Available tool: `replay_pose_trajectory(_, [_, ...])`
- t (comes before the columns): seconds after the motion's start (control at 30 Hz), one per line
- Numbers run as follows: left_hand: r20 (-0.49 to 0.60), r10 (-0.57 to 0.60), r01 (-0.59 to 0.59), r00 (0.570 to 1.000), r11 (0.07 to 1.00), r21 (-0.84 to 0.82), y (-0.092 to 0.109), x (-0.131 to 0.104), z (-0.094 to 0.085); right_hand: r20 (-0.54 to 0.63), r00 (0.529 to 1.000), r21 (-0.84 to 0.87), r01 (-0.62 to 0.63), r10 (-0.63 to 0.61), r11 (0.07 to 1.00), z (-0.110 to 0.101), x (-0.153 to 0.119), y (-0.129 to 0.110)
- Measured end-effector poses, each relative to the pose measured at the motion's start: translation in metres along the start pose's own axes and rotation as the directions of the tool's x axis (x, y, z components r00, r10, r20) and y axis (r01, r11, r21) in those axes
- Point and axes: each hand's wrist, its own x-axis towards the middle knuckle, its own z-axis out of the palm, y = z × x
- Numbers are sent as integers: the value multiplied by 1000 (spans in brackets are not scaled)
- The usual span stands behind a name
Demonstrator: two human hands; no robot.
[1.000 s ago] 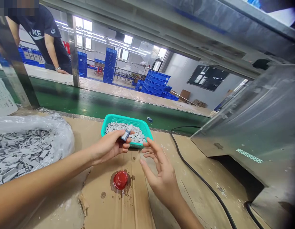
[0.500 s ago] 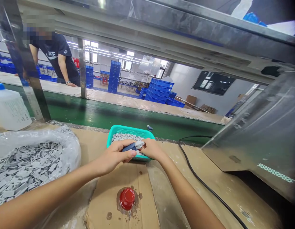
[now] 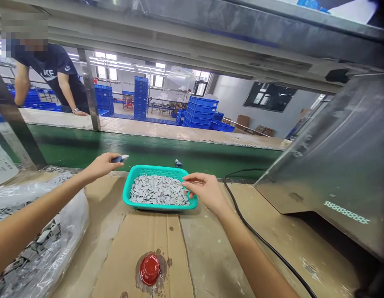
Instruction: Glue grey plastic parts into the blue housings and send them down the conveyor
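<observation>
My left hand [image 3: 103,166] is closed on a dark blue part with a light grey tip [image 3: 120,158], held over the near edge of the green belt. My right hand [image 3: 204,189] is at the right rim of a turquoise basket [image 3: 127,198], thumb and fingers apart, with nothing visible between them. Small light grey pieces [image 3: 157,190] fill the basket. Another blue and grey part [image 3: 178,164] lies on the green belt [image 3: 148,154] behind the basket.
A red cup-like object [image 3: 150,269] sits on wet-spotted cardboard [image 3: 117,256]. At left lies a clear plastic bag [image 3: 70,231] of grey pieces. A black cable [image 3: 257,231] and metal panel [image 3: 328,165] are at right. Across the belt, a person [image 3: 64,78] leans on the ledge.
My hands have parted: the left moved left and away with the blue and grey part, while the right came off it and opened. The view has shifted to the right.
</observation>
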Motion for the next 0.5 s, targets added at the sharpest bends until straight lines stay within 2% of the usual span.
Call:
replay_pose_trajectory(0.07, [-4, -35, 35, 999, 982, 187, -16, 18, 2, 27, 998, 132, -67, 64, 989, -4, -8, 4])
replay_pose_trajectory(0.17, [-12, -73, 73, 997, 946, 314, -33, 41, 7, 50, 991, 306, -136, 126, 942, -10, -25, 10])
replay_pose_trajectory(0.27, [-21, -106, 105, 994, 901, 422, -32, 61, 17, 46, 985, 474, -170, 169, 864, -16, -45, 12])
replay_pose_trajectory(0.33, [6, -84, 71, 996, 881, 468, -20, 76, 28, 80, 971, 678, -218, 223, 702, -19, -58, 9])
replay_pose_trajectory(0.43, [134, 33, -95, 990, 866, 492, 12, 97, 52, 195, 948, 893, -277, 251, 356, -20, -73, -4])
replay_pose_trajectory(0.5, [241, 117, -224, 963, 845, 486, 36, 108, 72, 231, 948, 922, -285, 220, 262, -20, -81, -14])
